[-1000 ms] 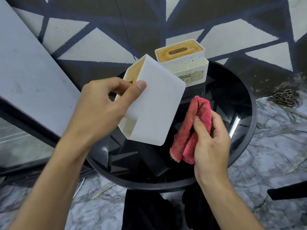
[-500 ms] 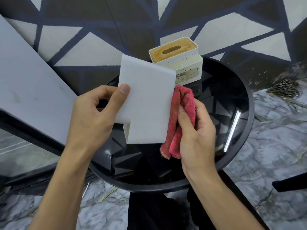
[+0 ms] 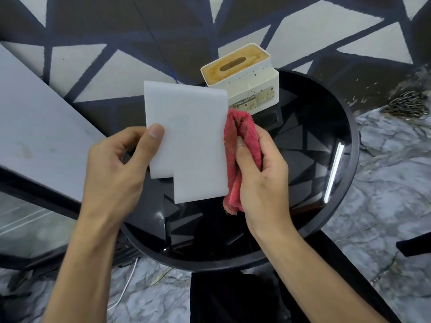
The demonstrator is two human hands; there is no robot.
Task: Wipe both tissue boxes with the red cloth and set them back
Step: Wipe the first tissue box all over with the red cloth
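My left hand (image 3: 116, 169) grips a white tissue box (image 3: 189, 141) above the round black table (image 3: 345, 183), its plain white underside turned toward me. My thumb lies on that face, and the other fingers are hidden behind the box. My right hand (image 3: 261, 173) grips a bunched red cloth (image 3: 240, 155) and holds it against the box's right edge. A second white tissue box (image 3: 251, 89), with a wooden slotted lid, stands upright at the table's far edge.
A grey slab (image 3: 42, 136) slants along the left, close to the table. The wall behind carries a dark triangle pattern. A metal chain (image 3: 408, 106) lies on the marble floor at right. A white cable (image 3: 126, 290) runs over the floor below the table.
My left hand has turned the held box until its flat underside faces me. My right hand has brought the red cloth up from beside the box to its right edge.
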